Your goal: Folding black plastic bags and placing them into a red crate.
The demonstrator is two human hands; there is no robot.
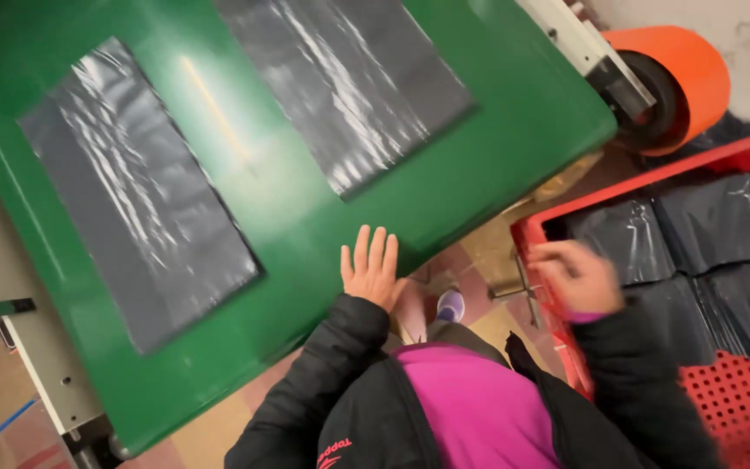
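Head view. Green table [288,200], glossy, tilted across frame. Two flat dark grey plastic bags on it: one at left [136,200], one at top centre [349,82], well apart.

Left hand [369,269]: flat, fingers spread, resting on table's near edge, holding nothing.

Right hand [576,276]: blurred, over rim of red crate [740,404]; whether pinching anything, cannot tell.

Crate right of table, perforated wall, holds stacks of dark bags [713,221].

Orange roll [679,78] at top right, beside table corner.
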